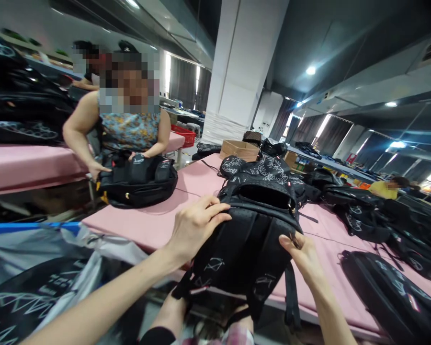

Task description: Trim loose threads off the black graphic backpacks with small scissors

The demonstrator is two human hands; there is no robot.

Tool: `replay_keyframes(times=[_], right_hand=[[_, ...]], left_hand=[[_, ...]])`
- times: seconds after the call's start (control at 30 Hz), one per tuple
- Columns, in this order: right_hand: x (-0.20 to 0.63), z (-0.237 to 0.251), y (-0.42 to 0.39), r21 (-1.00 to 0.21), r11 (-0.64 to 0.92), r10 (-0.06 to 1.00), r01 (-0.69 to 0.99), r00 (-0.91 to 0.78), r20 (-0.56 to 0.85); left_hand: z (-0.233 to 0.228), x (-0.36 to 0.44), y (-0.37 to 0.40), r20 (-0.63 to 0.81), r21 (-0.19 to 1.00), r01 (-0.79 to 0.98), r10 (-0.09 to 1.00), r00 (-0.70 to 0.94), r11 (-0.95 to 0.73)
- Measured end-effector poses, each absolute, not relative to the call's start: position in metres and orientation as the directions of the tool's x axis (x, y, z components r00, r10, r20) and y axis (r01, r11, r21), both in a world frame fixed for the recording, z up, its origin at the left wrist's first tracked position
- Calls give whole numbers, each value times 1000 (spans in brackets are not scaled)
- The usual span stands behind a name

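A black backpack [247, 249] with thin white line prints hangs over the table edge in front of me, its straps dangling. Its upper opening gapes toward the far side. My left hand [197, 227] grips the backpack's upper left edge, thumb and fingers pinched on the fabric. On the opposite edge, my right hand [301, 254] has its thumb on top and its fingers curled round the side. Part of the right fingers is hidden behind the bag.
Across the pink table [201, 177], a co-worker [129, 129] handles another black backpack [140, 182]. Black bags [391, 292] lie to the right, and more are piled behind mine near a cardboard box [239, 151]. A grey-lined bin [68, 282] with printed bags stands at lower left.
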State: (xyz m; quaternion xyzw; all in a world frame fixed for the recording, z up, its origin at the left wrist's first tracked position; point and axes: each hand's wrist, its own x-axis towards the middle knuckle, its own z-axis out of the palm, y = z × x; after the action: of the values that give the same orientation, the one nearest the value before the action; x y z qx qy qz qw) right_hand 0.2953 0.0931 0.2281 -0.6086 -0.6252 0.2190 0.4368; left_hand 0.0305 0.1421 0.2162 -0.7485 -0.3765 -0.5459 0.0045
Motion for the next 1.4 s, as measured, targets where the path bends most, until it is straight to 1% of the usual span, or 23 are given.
replay_keyframes(times=[0.13, 0.17, 0.2, 0.27, 0.33, 0.4, 0.47, 0.57, 0.67, 0.7, 0.73, 0.77, 0.8, 0.9, 0.97, 1.07, 1.13, 1.17, 1.2, 1.23, 1.3, 1.37, 1.4], right_hand=[[297, 228, 91, -798, 151, 957, 583, 116, 265], [297, 228, 91, -796, 149, 958, 587, 114, 263], [297, 229, 90, -796, 150, 958, 587, 113, 263], [296, 229, 89, -801, 148, 959, 580, 114, 260], [296, 229, 90, -808, 140, 960, 573, 122, 253], [295, 229, 90, -810, 135, 960, 571, 127, 249], [296, 228, 91, -807, 140, 958, 574, 128, 258], [297, 226, 91, -801, 156, 950, 578, 133, 281], [299, 225, 89, -795, 152, 947, 588, 142, 286], [300, 225, 89, -793, 147, 949, 591, 142, 282], [300, 226, 89, -794, 143, 952, 591, 138, 274], [300, 226, 89, -796, 142, 955, 589, 130, 266], [300, 226, 89, -799, 142, 959, 584, 119, 257], [300, 228, 89, -812, 152, 965, 563, 94, 246], [300, 228, 88, -810, 153, 963, 566, 99, 251], [303, 230, 87, -787, 144, 966, 600, 89, 244], [305, 233, 86, -765, 137, 975, 629, 52, 218], [306, 234, 87, -752, 135, 977, 645, 38, 208], [306, 235, 88, -738, 134, 978, 662, 33, 207], [305, 236, 89, -722, 137, 976, 678, 34, 217], [304, 238, 92, -687, 156, 968, 710, 30, 251], [304, 238, 94, -644, 178, 963, 744, 2, 268], [306, 239, 94, -612, 176, 965, 771, -13, 262]], left_hand=[[226, 28, 156, 748, 542, 427, 647, 149, -724], [227, 27, 159, 744, 546, 427, 651, 149, -721], [227, 27, 161, 756, 520, 442, 635, 160, -731], [225, 25, 163, 805, 394, 489, 549, 225, -778], [222, 23, 163, 844, 225, 533, 437, 312, -815], [221, 21, 162, 865, 57, 575, 328, 380, -816], [223, 19, 162, 863, -70, 601, 253, 437, -796], [236, 17, 164, 822, -178, 595, 213, 528, -784], [251, 16, 166, 756, -208, 572, 241, 608, -793], [255, 17, 165, 742, -194, 573, 263, 617, -796], [258, 18, 165, 738, -156, 577, 293, 607, -802], [260, 21, 163, 741, -90, 577, 332, 584, -812], [261, 23, 161, 744, 1, 567, 379, 550, -824], [261, 33, 153, 722, 340, 464, 543, 429, -818], [261, 37, 148, 682, 502, 377, 625, 381, -778], [260, 36, 144, 645, 640, 280, 698, 310, -716], [256, 32, 144, 604, 712, 211, 737, 305, -670], [254, 29, 145, 588, 726, 194, 742, 322, -659], [250, 28, 145, 589, 715, 208, 735, 335, -668], [247, 27, 145, 617, 671, 257, 716, 326, -695], [241, 30, 143, 720, 507, 444, 647, 253, -738], [238, 38, 140, 801, 328, 636, 563, 205, -698], [237, 43, 138, 820, 256, 700, 534, 209, -667]])
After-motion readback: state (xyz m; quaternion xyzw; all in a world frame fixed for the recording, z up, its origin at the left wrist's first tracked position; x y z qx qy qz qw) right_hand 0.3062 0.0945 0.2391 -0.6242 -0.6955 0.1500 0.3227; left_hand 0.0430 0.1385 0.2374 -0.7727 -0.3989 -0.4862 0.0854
